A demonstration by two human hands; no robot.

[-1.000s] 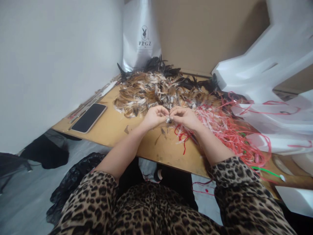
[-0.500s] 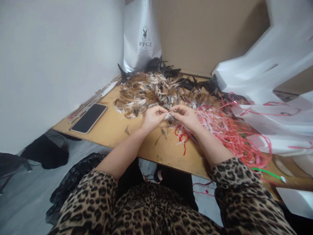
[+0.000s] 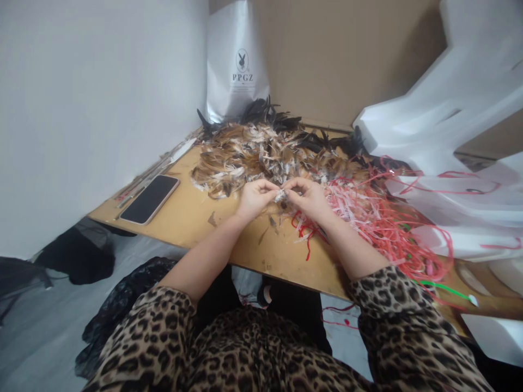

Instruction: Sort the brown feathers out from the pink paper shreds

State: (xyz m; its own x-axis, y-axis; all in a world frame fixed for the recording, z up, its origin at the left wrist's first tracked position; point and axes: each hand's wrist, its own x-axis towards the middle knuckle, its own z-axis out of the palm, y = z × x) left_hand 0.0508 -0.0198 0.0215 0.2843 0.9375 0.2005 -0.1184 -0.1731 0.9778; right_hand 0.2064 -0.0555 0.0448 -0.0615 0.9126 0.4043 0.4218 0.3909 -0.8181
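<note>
My left hand and my right hand meet fingertip to fingertip over the wooden board. Both are curled in a pinch on a small whitish feather tuft held between them. Just behind the hands lies a big heap of brown, white and black feathers. To the right of my right hand spreads a tangle of red and pink strips. Leopard-print sleeves cover both forearms near the bottom of the view.
A black phone lies face up at the board's left, beside some thin metal rods. A white PPGZ bag leans on the cardboard back wall. White plastic sheeting piles at the right. Black cloth lies on the floor.
The hands have stayed together at the same spot, with only small finger movement on the tuft. The view has shifted slightly.
</note>
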